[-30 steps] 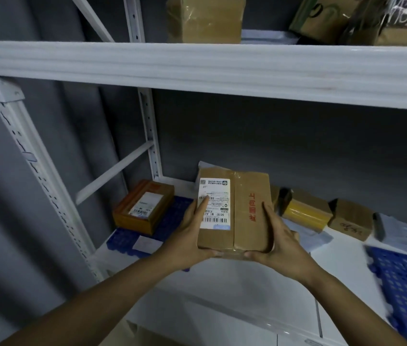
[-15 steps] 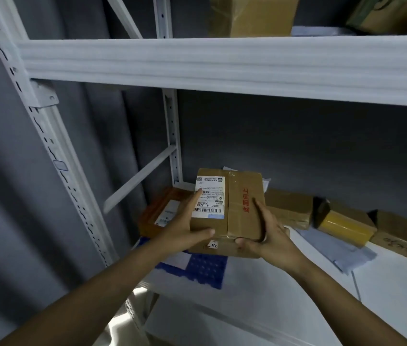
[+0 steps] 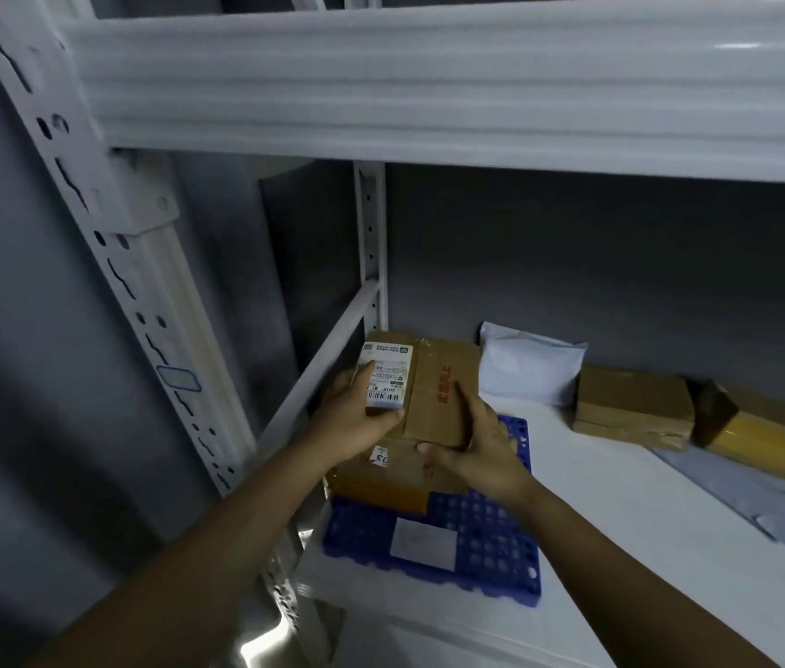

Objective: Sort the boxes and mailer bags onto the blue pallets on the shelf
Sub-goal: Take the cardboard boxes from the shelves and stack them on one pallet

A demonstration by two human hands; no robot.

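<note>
Over the blue pallet (image 3: 494, 547), my left hand (image 3: 352, 421) and right hand (image 3: 482, 450) grip the box (image 3: 439, 378) by its sides.

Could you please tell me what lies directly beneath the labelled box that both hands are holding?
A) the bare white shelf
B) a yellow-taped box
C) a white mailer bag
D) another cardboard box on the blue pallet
D: the labelled box, held by the left hand and the right hand, is right over a second cardboard box that rests on the blue pallet.
</note>
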